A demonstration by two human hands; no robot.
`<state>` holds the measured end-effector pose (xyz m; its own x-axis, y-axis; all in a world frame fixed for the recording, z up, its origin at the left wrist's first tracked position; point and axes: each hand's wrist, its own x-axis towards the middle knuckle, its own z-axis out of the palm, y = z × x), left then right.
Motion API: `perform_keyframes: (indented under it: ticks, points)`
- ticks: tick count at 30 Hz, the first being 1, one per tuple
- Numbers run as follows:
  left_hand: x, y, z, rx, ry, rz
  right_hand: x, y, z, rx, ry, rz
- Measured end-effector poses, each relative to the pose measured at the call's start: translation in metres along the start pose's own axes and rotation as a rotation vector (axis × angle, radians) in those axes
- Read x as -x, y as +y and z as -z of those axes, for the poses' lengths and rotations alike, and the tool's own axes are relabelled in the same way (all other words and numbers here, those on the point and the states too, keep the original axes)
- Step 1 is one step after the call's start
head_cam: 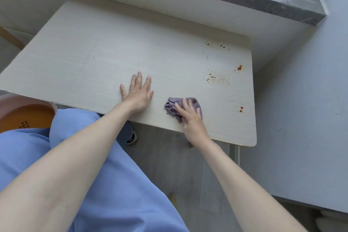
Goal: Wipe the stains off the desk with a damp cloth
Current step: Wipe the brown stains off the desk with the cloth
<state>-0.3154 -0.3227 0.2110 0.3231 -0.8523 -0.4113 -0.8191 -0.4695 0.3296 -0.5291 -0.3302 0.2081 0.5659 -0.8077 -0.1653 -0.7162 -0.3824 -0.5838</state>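
The purple cloth [172, 106] lies crumpled near the front edge of the table [94, 52]. It is under the right hand [191, 117], whose fingers [185, 103] are slightly spread and press it flat. The left hand [137, 91] rests at 9 o'clock from the cloth, fingers spread, palm on the table. About 4 groups of orange-brown stains [218, 79] show between 1 and 3 o'clock from the cloth, and none is touched by it. I judge the task is at its beginning: every visible stain is left to wipe.
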Motion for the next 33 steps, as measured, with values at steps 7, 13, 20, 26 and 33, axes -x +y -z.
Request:
perform_keyframes:
  ticks: [7, 13, 20, 26, 33]
  points:
    - [0.000, 0.000, -0.002, -0.007, 0.011, 0.003, -0.039, 0.005, 0.018, 0.001, 0.107, -0.146]
    - [0.000, 0.003, -0.003, -0.004, 0.017, 0.010, -0.040, 0.037, 0.037, 0.076, -0.071, 0.079]
    - [-0.018, 0.048, 0.008, -0.085, 0.104, -0.204, -0.070, 0.019, 0.033, 0.068, -0.039, -0.048]
    - [-0.062, 0.088, 0.010, -0.071, 0.055, -0.154, -0.093, 0.038, 0.051, 0.144, -0.024, -0.050]
    - [-0.098, 0.116, 0.023, 0.081, 0.154, -0.069, -0.076, 0.036, 0.032, 0.098, -0.002, 0.048]
